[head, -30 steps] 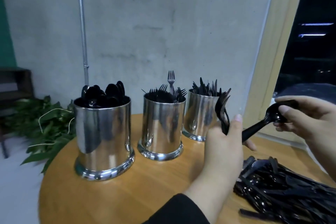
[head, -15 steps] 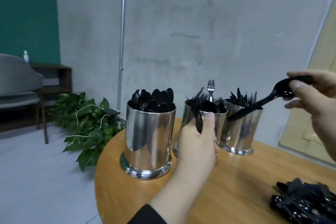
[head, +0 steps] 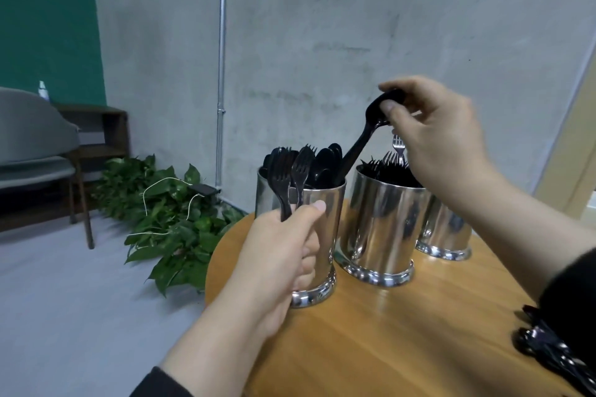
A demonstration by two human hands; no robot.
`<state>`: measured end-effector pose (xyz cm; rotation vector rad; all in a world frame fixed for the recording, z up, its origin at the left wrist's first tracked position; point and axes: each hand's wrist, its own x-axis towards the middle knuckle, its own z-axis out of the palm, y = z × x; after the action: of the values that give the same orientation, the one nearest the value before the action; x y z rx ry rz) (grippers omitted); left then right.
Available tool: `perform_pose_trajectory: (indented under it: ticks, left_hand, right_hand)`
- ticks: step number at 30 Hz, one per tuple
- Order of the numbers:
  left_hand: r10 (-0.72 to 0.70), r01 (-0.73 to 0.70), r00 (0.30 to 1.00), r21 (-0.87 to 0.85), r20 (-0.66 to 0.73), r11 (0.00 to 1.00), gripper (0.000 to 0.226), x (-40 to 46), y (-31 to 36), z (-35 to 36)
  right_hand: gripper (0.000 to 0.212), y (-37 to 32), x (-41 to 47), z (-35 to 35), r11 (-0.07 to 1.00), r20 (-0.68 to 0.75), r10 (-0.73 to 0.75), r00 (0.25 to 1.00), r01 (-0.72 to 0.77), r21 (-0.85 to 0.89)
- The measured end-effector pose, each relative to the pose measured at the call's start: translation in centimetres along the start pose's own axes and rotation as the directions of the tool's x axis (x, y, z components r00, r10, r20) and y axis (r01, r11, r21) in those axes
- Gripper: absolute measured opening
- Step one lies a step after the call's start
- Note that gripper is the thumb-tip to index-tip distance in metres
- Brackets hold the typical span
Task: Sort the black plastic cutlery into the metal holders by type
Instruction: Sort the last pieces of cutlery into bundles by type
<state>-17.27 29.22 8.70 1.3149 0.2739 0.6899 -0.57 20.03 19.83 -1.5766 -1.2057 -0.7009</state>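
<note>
Spoon, bowl pinched in my right hand, feels light, slick, bendy; handle enters holder. Left hand grips forks by their handles.

Soft, even indoor light; bright glare on metal holders; right hand motion-blurred; wide-angle bending at edges.

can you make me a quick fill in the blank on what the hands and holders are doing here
1. The right hand holds a black ____ by its bowl, its handle dipping into the left holder.
2. The left hand grips a bunch of black ____.
3. The middle holder is filled with ____.
4. The holders stand on a round ____ table.

Missing words: spoon; forks; forks; wooden
</note>
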Motion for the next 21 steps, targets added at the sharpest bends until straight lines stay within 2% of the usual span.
perform_pose_trajectory:
  ticks: [4,7,10,14,16,19,21]
  left_hand:
    - [-0.029,0.027,0.999,0.037,0.045,0.999,0.044,-0.4,-0.2,-0.5]
    - [-0.052,0.049,0.997,0.037,0.064,0.998,0.045,-0.5,-0.4,-0.8]
    - [-0.073,0.073,0.994,0.008,0.077,0.997,0.048,-0.5,-0.2,-0.9]
    - [-0.088,0.092,0.990,-0.035,0.107,0.995,0.048,-0.4,0.0,-0.5]
    - [-0.088,0.095,0.986,-0.043,0.145,0.995,0.046,-0.4,0.1,-0.2]
    - [-0.105,0.119,0.970,-0.048,0.219,0.992,0.046,-0.4,0.1,0.4]
    - [-0.132,0.158,0.952,-0.074,0.275,0.985,0.045,-0.4,0.0,1.0]
  right_hand:
    - [0.021,0.4,-0.1,1.6,1.000,0.035,0.018,0.999,-0.017,-0.016]
    - [0.024,0.3,-0.6,2.4,0.997,0.113,0.017,0.993,-0.009,-0.071]
    - [0.028,0.7,-1.1,2.8,0.985,0.278,0.049,0.959,-0.001,-0.172]
    - [0.033,2.1,-2.8,3.2,0.940,0.529,-0.019,0.848,0.195,-0.278]
    - [0.042,2.1,-3.5,2.7,0.950,0.487,-0.037,0.873,0.182,-0.253]
    - [0.047,0.4,-4.1,0.7,0.992,0.328,-0.048,0.943,0.085,-0.098]
    - [0.044,-0.8,-4.6,-0.9,0.999,0.375,0.000,0.927,-0.012,0.031]
